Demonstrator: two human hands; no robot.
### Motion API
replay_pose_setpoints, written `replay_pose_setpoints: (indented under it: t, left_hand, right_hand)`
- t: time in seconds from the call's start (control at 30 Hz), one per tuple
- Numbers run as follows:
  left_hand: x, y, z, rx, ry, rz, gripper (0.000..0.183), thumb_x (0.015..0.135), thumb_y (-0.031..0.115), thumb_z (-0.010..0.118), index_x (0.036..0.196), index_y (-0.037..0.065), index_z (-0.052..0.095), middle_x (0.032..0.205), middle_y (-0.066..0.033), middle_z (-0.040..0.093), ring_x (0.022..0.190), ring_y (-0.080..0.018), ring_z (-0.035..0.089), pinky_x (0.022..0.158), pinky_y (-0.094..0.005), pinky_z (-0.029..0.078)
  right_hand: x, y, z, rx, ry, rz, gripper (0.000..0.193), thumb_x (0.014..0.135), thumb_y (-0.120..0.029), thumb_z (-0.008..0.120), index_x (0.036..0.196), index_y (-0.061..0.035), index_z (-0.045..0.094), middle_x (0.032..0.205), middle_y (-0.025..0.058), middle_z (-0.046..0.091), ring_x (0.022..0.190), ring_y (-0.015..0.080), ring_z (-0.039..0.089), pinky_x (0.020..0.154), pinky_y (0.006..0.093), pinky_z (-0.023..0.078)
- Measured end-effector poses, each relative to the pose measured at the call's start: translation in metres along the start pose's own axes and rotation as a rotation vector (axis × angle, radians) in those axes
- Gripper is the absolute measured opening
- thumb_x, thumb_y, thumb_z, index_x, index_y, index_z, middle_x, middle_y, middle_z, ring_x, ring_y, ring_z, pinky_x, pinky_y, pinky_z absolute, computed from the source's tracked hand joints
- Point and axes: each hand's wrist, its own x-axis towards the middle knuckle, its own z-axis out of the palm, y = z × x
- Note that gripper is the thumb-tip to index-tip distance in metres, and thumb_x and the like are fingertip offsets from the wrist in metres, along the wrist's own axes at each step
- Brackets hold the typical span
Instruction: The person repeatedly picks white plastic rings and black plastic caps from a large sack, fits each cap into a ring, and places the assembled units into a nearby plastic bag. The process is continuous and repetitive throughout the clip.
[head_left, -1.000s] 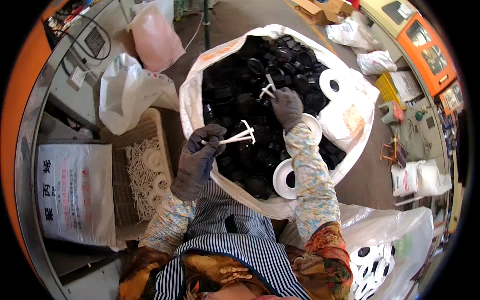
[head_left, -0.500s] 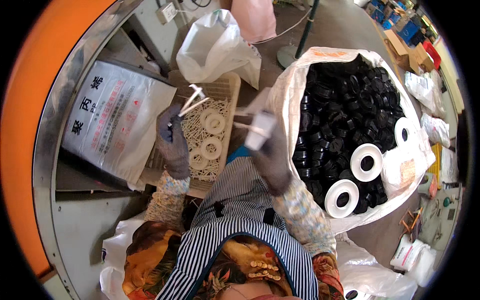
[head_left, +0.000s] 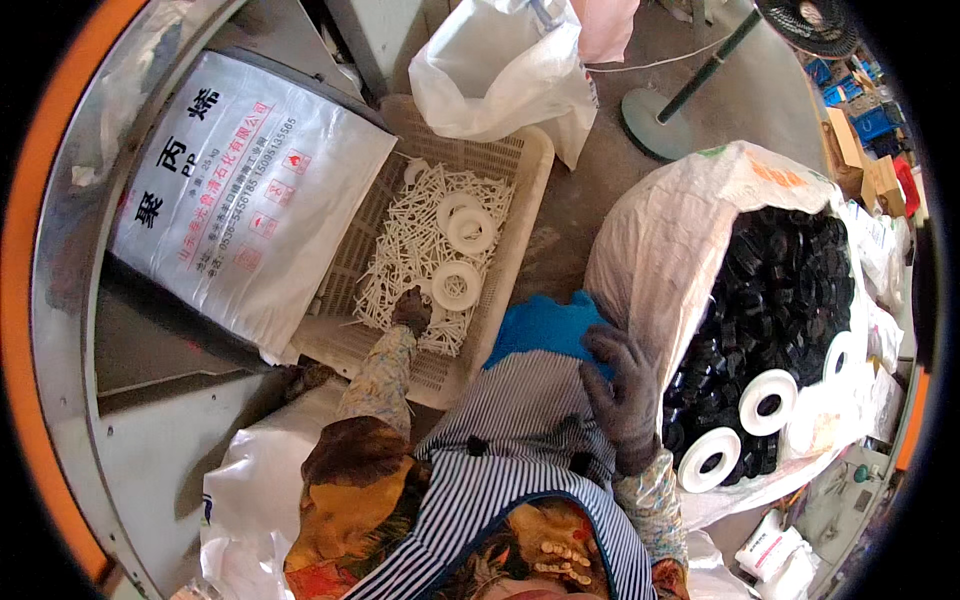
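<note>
My left hand (head_left: 411, 311), in a dark grey glove, reaches down into a beige plastic basket (head_left: 541, 185). It is at the near part of a pile of thin white plastic sticks (head_left: 405, 235), beside a white ring (head_left: 456, 286) lying on the pile. Its fingers are too small and dark to show whether they hold anything. My right hand (head_left: 622, 390), gloved in grey, is held in front of my striped apron (head_left: 520, 400), beside a large white woven sack (head_left: 650, 240). Its fingers are apart and slightly bent, with nothing seen in them.
Black round caps (head_left: 770, 290) fill the sack at the right, with white flanged rings (head_left: 768, 402) on top. A silver-white printed bag (head_left: 250, 200) lies left of the basket. Beyond it stand a white plastic bag (head_left: 480, 80) and a green pole base (head_left: 655, 125).
My left hand has gone down into the basket, and the white sticks it held are out of view. My right hand no longer shows the white piece. The view has shifted.
</note>
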Motion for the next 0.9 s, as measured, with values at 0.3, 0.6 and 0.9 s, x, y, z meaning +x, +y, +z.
replay_pose_setpoints:
  t: [0.3, 0.6, 0.9]
  left_hand:
    - [0.087, -0.049, 0.011, 0.108, -0.209, 0.065, 0.061, 0.09, 0.034, 0.066, 0.138, 0.0, 0.05, 0.129, -0.0225, 0.059, 0.11, -0.0347, 0.063, 0.092, -0.0476, 0.054]
    - [0.062, -0.094, 0.034, -0.393, -0.061, 0.107, 0.06, 0.082, 0.023, 0.071, 0.136, 0.003, 0.054, 0.125, -0.0212, 0.062, 0.112, -0.0339, 0.062, 0.097, -0.0469, 0.051]
    - [0.065, -0.033, 0.023, -0.922, -0.406, 0.112, 0.082, 0.076, 0.046, 0.083, 0.138, 0.003, 0.051, 0.121, -0.0183, 0.066, 0.107, -0.0289, 0.066, 0.092, -0.0429, 0.054]
  right_hand:
    - [0.06, 0.025, 0.038, -0.159, -0.217, -0.104, 0.037, 0.08, -0.018, 0.076, 0.114, -0.0068, 0.068, 0.121, 0.0168, 0.065, 0.102, 0.0353, 0.065, 0.086, 0.0446, 0.053]
    - [0.092, 0.033, 0.067, -0.177, -0.264, -0.139, 0.041, 0.079, -0.017, 0.075, 0.117, -0.0079, 0.066, 0.121, 0.0146, 0.065, 0.104, 0.0335, 0.064, 0.088, 0.0448, 0.052]
    - [0.108, 0.035, 0.089, -0.195, -0.438, -0.22, 0.04, 0.082, -0.022, 0.073, 0.119, -0.0088, 0.066, 0.125, 0.0134, 0.063, 0.107, 0.0324, 0.062, 0.091, 0.0444, 0.051]
